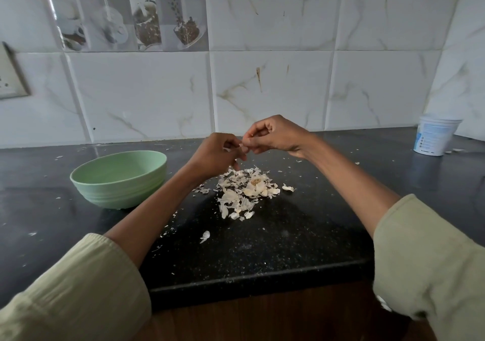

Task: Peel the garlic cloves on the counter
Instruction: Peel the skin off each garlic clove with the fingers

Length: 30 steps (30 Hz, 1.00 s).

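Observation:
Above the black counter (pixel 262 249), my left hand (pixel 215 154) and my right hand (pixel 275 134) meet fingertip to fingertip around a small garlic clove (pixel 242 145), mostly hidden by the fingers. Both hands have curled fingers pinching it. Below them a heap of pale garlic skins (pixel 244 191) lies on the counter, with a dried garlic root base (pixel 256 182) in its middle. A few pale pieces at the heap's right edge (pixel 273 191) may be cloves; I cannot tell.
A pale green bowl (pixel 119 176) stands left of the heap; its inside is hidden from here. A white plastic tub (pixel 435 136) stands far right by the tiled wall. Skin flakes are scattered over the counter, one larger piece (pixel 205 235) near the front edge.

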Each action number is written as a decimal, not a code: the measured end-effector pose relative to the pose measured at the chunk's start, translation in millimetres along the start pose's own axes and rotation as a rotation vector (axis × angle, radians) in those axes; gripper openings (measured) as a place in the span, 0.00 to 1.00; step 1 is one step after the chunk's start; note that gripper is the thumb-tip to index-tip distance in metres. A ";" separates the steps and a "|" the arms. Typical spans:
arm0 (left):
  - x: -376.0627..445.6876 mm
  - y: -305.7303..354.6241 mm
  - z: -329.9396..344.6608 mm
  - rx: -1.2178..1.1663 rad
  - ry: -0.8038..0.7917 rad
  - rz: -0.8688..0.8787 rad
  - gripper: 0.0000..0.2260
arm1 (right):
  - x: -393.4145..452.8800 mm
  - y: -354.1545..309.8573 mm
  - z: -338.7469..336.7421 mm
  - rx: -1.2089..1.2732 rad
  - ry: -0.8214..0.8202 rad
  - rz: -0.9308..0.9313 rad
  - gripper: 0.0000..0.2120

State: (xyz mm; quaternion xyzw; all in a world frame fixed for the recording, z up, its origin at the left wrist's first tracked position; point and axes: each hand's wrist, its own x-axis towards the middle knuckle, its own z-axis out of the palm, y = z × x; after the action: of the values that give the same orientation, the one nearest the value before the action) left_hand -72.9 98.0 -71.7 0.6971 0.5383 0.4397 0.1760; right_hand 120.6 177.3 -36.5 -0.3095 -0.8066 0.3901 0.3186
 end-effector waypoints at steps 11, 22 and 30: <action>-1.6 4.8 -10.5 -0.243 0.116 -0.049 0.10 | -2.9 -10.5 0.3 0.127 0.058 -0.057 0.11; -2.5 6.2 -9.6 -0.130 0.215 0.035 0.06 | -1.1 -10.6 6.0 0.023 0.102 -0.110 0.12; -2.5 4.0 -10.9 -0.173 0.212 0.013 0.05 | -1.8 -10.7 7.8 0.086 0.071 -0.123 0.13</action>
State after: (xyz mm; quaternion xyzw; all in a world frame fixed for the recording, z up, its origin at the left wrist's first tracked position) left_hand -79.4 91.8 -63.9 0.6323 0.5095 0.5567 0.1749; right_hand 113.1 167.2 -31.9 -0.2590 -0.7948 0.3929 0.3832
